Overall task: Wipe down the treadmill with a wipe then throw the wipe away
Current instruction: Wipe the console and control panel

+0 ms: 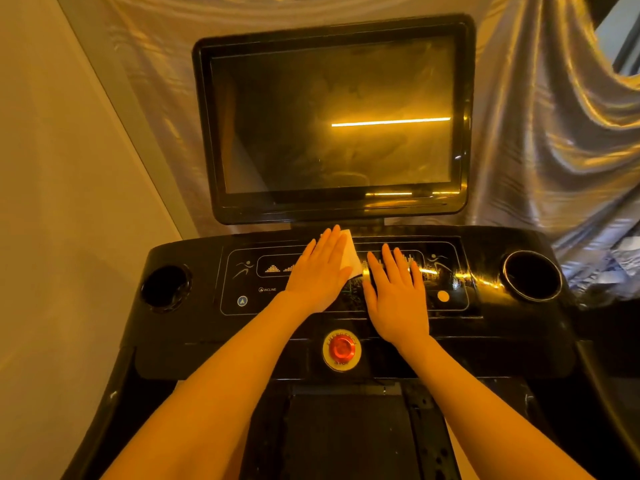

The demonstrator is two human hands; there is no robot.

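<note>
Silvery draped fabric (554,133) hangs behind the treadmill (180,341), whose dark screen (332,116) stands over a glossy black control panel (446,282). Taking the red emergency stop button (341,348) as the mark, both hands lie just beyond it on the panel. The left hand (320,271), fingers straight and together, presses flat on the white wipe (349,256), which shows only along that hand's inner edge, toward the right hand (394,296). The right hand rests flat and slightly spread on bare panel, holding nothing. I judge the wiping is mid-panel; the left hand alone can carry the wipe sideways, toward either cup holder (531,275).
</note>
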